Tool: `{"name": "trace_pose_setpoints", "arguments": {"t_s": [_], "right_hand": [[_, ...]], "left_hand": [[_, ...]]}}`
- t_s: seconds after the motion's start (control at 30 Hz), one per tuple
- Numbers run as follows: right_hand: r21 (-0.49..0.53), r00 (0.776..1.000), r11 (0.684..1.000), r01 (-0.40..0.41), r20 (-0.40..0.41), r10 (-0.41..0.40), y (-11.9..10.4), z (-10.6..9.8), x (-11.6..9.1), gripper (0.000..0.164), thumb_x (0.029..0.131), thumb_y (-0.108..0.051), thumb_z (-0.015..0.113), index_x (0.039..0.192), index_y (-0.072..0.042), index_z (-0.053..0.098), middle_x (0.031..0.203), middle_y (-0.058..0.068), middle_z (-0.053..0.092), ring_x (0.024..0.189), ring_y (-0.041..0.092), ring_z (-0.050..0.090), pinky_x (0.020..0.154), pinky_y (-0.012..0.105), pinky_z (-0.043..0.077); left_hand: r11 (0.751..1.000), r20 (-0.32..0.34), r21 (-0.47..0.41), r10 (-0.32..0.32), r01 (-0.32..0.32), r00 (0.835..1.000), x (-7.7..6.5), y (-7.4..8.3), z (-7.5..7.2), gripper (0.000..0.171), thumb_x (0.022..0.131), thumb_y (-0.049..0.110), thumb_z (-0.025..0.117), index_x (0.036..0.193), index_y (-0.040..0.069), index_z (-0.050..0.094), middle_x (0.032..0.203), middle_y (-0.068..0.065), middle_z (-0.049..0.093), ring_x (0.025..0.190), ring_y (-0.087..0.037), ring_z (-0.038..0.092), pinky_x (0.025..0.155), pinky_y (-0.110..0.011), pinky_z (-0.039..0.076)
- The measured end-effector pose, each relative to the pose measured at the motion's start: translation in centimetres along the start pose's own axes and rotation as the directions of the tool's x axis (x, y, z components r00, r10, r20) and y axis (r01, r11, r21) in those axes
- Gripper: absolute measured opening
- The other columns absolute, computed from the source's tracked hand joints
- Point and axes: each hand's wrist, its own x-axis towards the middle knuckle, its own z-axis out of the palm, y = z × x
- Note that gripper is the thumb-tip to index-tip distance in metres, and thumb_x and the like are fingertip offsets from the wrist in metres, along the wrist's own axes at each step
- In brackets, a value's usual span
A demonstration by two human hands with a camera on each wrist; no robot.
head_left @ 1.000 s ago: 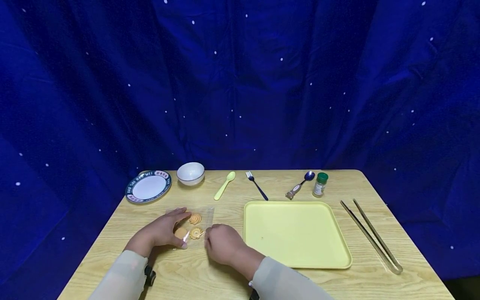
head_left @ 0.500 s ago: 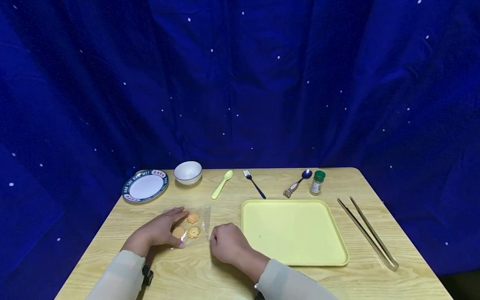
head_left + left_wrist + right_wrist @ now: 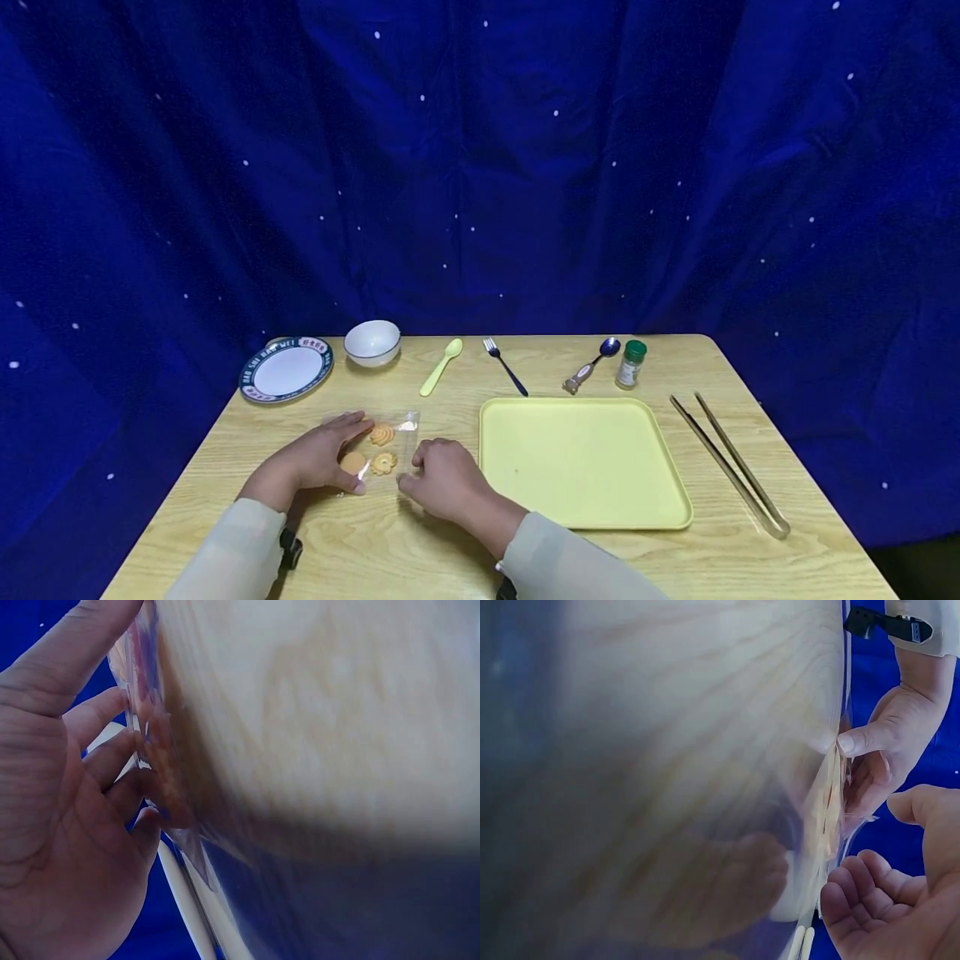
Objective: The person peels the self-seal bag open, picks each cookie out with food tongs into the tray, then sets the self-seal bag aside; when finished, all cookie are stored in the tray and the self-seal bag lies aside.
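A clear plastic bag of cookies (image 3: 406, 442) lies flat on the wooden table, left of centre. Through the film I see a swirl cookie (image 3: 382, 434), a ring-shaped cookie (image 3: 384, 463) and a plain round one (image 3: 353, 463). My left hand (image 3: 318, 454) rests on the bag's left part, thumb and fingers spread and pressing it. Beside the bag's right edge is my right hand (image 3: 448, 478). In the right wrist view, that hand (image 3: 900, 881) has its thumb apart from loosely bent fingers, with nothing between them.
A yellow tray (image 3: 585, 525) lies right of my right hand, with metal tongs (image 3: 731, 467) beyond. Along the back stand a plate (image 3: 287, 372), a bowl (image 3: 372, 344), a yellow spoon (image 3: 441, 367), a fork (image 3: 506, 367), a dark spoon (image 3: 592, 365) and a green-capped jar (image 3: 632, 365).
My right hand draws off the bag's right edge in a fist, then comes back toward it with thumb and fingers parted. My left hand stays on the bag.
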Motion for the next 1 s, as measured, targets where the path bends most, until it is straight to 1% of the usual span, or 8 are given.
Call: {"name": "trace_pose_setpoints", "arguments": {"t_s": [0.2,0.3,0.4,0.47,0.6,0.73,0.87,1.0], "right_hand": [[-0.1,1.0,0.995,-0.026,-0.015,0.024,-1.4,0.0,1.5,0.035,0.09,-0.046,0.071,0.095,-0.011,0.072,0.087,-0.001,0.067,0.077,0.013,0.063,0.07,0.027,0.053],[-0.138,0.999,0.99,-0.04,-0.019,0.038,-1.9,0.0,2.4,0.034,0.09,-0.046,0.071,0.083,-0.013,0.072,0.08,-0.001,0.068,0.07,0.014,0.061,0.063,0.028,0.051],[-0.174,0.998,0.982,-0.069,-0.011,0.068,-2.1,0.3,3.1,0.039,0.09,-0.047,0.071,0.07,-0.014,0.068,0.072,-0.001,0.066,0.062,0.013,0.057,0.058,0.028,0.048],[-0.193,0.995,0.976,-0.097,0.006,0.1,-2.1,0.4,3.3,0.041,0.09,-0.046,0.072,0.067,-0.012,0.067,0.069,0.001,0.066,0.06,0.013,0.055,0.056,0.029,0.048],[-0.24,0.989,0.961,-0.134,0.025,0.144,-1.9,0.6,3.2,0.037,0.09,-0.038,0.071,0.067,-0.008,0.067,0.068,0.003,0.064,0.058,0.015,0.055,0.054,0.03,0.048],[-0.265,0.99,0.955,-0.135,0.011,0.143,-1.5,0.9,3.3,0.033,0.09,-0.031,0.07,0.065,-0.01,0.065,0.066,0.004,0.063,0.057,0.016,0.055,0.053,0.031,0.048],[-0.273,0.99,0.952,-0.137,-0.002,0.142,-1.3,1.2,3.5,0.03,0.088,-0.03,0.071,0.065,-0.01,0.064,0.067,0.004,0.063,0.058,0.016,0.056,0.054,0.032,0.049],[-0.281,0.989,0.949,-0.144,0.0,0.15,-1.2,1.2,3.6,0.03,0.089,-0.029,0.07,0.067,-0.01,0.065,0.068,0.004,0.064,0.059,0.016,0.057,0.054,0.032,0.049]], "left_hand": [[1.0,0.002,-0.004,-0.003,0.003,1.0,0.2,0.0,-0.1,0.11,0.066,0.048,0.093,0.157,0.016,0.041,0.168,-0.015,0.026,0.153,-0.049,0.021,0.117,-0.069,0.027],[1.0,0.003,-0.011,-0.006,0.006,1.0,0.2,-0.1,0.0,0.11,0.066,0.047,0.093,0.157,0.017,0.041,0.168,-0.015,0.026,0.153,-0.048,0.021,0.118,-0.069,0.027],[1.0,-0.001,-0.019,-0.005,0.005,1.0,0.2,-0.1,0.0,0.108,0.066,0.046,0.094,0.156,0.016,0.042,0.168,-0.015,0.027,0.153,-0.048,0.021,0.118,-0.069,0.026],[1.0,0.0,-0.022,-0.001,0.001,1.0,0.1,-0.1,0.1,0.108,0.066,0.045,0.094,0.156,0.017,0.043,0.168,-0.015,0.027,0.153,-0.049,0.021,0.118,-0.07,0.025],[1.0,0.008,-0.026,0.001,-0.001,1.0,0.0,-0.1,0.2,0.108,0.065,0.046,0.094,0.156,0.018,0.043,0.168,-0.015,0.027,0.153,-0.051,0.019,0.118,-0.07,0.025],[1.0,0.001,-0.015,0.002,-0.002,1.0,0.0,-0.1,0.1,0.108,0.065,0.045,0.094,0.156,0.018,0.043,0.168,-0.014,0.027,0.153,-0.05,0.019,0.118,-0.07,0.026],[1.0,-0.002,-0.007,-0.001,0.001,1.0,0.1,-0.1,0.0,0.108,0.065,0.044,0.094,0.156,0.018,0.043,0.168,-0.015,0.027,0.153,-0.049,0.019,0.118,-0.069,0.026],[1.0,0.008,-0.011,-0.015,0.015,1.0,0.1,0.0,0.0,0.108,0.066,0.045,0.094,0.157,0.019,0.042,0.168,-0.014,0.026,0.154,-0.048,0.019,0.119,-0.069,0.025]]}}
